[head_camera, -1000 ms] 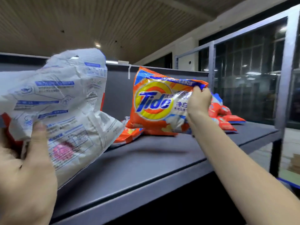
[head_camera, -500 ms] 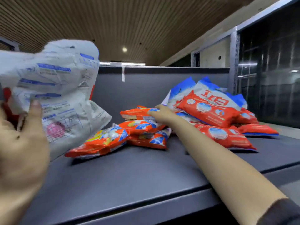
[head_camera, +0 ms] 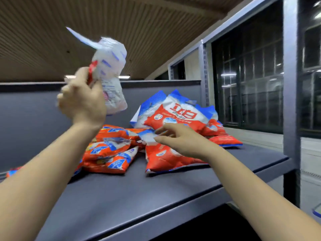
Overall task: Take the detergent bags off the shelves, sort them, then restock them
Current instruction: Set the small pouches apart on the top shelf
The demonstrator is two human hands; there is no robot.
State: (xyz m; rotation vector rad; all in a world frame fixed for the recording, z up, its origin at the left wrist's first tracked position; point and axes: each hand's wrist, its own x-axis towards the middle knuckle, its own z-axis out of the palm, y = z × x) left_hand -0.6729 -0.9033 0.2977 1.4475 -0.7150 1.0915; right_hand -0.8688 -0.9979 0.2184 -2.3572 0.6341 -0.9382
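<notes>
My left hand point(head_camera: 83, 101) is raised above the shelf, gripping a white detergent bag point(head_camera: 111, 75) whose printed back faces me; the bag is blurred. On the dark grey shelf point(head_camera: 139, 193) lie several orange Tide bags point(head_camera: 107, 152) in a heap at the middle. To their right is a pile of red, white and blue bags point(head_camera: 175, 115), one leaning upright at the back. My right hand point(head_camera: 180, 140) hovers with fingers spread over a flat red bag point(head_camera: 161, 160), its fingertips touching the bag's white and blue top corner.
A grey back panel point(head_camera: 34, 119) closes the shelf behind the bags. A metal upright point(head_camera: 290, 101) stands at the shelf's right end, with dark windows point(head_camera: 246, 75) beyond it. A slatted ceiling is overhead.
My left hand has swung the white bag from the far left toward the middle and higher. My right hand let go of the Tide bag, which now lies on the heap, and moved right onto the red bags.
</notes>
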